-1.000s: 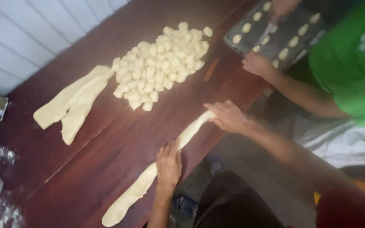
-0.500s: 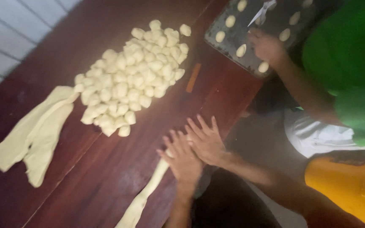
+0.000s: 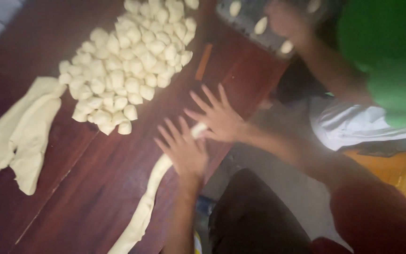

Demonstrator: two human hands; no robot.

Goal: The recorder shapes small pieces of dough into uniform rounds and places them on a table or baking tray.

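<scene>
Our left hand (image 3: pixel 184 150) and right hand (image 3: pixel 219 117), grip spread flat, press the dough rope (image 3: pixel 149 197) on the counter (image 3: pixel 85 188) for rolling.

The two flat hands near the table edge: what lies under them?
A long dough rope runs under the left hand, its end showing by the right hand. The stretch beneath the palms is covered. The rope lies on the dark wooden table.
</scene>
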